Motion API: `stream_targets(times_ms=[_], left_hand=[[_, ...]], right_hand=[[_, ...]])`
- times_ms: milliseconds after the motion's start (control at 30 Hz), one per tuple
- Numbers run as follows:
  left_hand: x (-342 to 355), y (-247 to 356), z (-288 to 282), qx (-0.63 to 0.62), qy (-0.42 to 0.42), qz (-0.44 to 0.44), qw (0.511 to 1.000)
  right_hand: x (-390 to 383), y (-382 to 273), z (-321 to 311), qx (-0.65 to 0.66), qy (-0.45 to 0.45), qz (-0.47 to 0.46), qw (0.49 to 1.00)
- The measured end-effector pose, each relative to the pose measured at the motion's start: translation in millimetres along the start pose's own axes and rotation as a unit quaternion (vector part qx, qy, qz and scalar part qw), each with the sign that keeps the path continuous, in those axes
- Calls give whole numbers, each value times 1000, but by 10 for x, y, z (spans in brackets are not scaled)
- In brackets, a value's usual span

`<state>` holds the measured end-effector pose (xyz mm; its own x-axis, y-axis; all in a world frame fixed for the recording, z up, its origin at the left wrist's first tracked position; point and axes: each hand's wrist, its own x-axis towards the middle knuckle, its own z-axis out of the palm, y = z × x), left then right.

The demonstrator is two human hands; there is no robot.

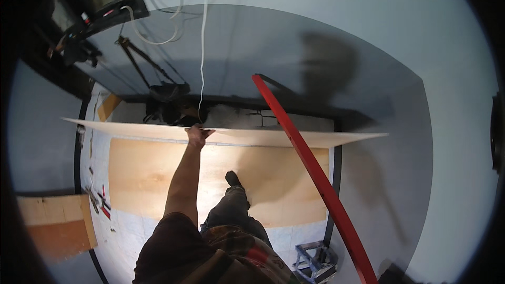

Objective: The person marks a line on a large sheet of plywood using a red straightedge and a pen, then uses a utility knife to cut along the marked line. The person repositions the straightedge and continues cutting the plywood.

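The work looks partway: one plywood sheet (pixel 158 173) lies flat on the floor (pixel 126 226), while a second panel (pixel 252 135), seen nearly edge-on near its far side, is held up rather than set down. The person's left arm reaches forward, almost straight, the left hand (pixel 197 137) gripping the panel's upper edge. The right hand is out of view; whether it holds the red bar (pixel 310 164) cannot be told.

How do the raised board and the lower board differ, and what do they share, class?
The raised board is held steeply up; the lower board lies flat. The left hand grips the raised board's upper edge; a foot rests on the lower board. Both are pale, wood-like sheets.
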<state>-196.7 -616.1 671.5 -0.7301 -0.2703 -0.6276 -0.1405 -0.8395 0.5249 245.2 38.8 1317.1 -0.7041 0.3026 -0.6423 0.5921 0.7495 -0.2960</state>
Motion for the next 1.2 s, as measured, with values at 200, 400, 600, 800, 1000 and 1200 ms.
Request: stream_targets(times_ms=[200, 400, 600, 800, 1000, 1200], left_hand=[[414, 191, 98, 49, -74, 48, 995], [280, -181, 527, 76, -23, 9, 997], [1146, 248, 344, 163, -37, 39, 985], [828, -240, 950, 83, 61, -35, 994], [902, 51, 1392, 72, 184, -73, 977], [1022, 178, 1620, 46, 170, -69, 982]], right_hand=[[-440, -174, 572, 88, 20, 63, 994], [-716, -687, 736, 104, 20, 88, 990], [-635, -782, 860, 206, -19, 101, 973], [-722, -1246, 939, 271, -11, 181, 945], [-715, -1507, 773, 160, -5, 207, 965], [-1094, -1358, 745, 68, -8, 168, 983]])
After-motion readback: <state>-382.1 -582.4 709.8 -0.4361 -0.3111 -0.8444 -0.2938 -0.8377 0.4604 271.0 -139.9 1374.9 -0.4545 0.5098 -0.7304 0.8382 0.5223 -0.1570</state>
